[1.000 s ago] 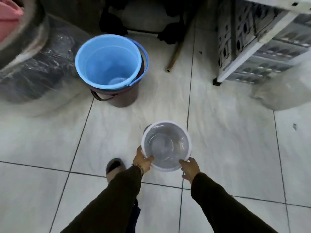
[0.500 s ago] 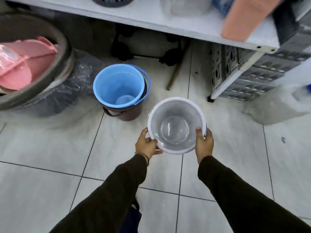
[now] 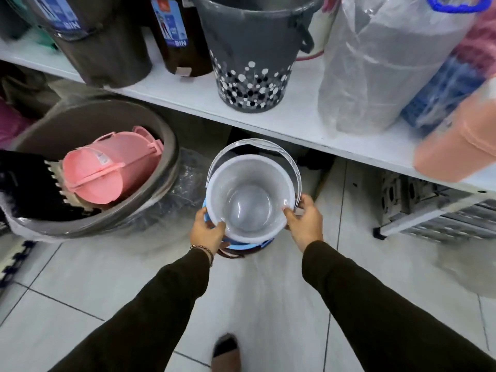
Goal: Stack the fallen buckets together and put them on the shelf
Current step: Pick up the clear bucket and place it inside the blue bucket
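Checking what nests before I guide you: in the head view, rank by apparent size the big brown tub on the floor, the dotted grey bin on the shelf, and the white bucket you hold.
1. brown tub
2. dotted grey bin, top cropped
3. white bucket, smallest although nearest the camera

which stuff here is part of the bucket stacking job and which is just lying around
Part of the job:
white bucket, held by left hand and right hand
blue bucket beneath it
white shelf

Lying about:
spotted grey bin
pink containers in the big tub
wrapped bins
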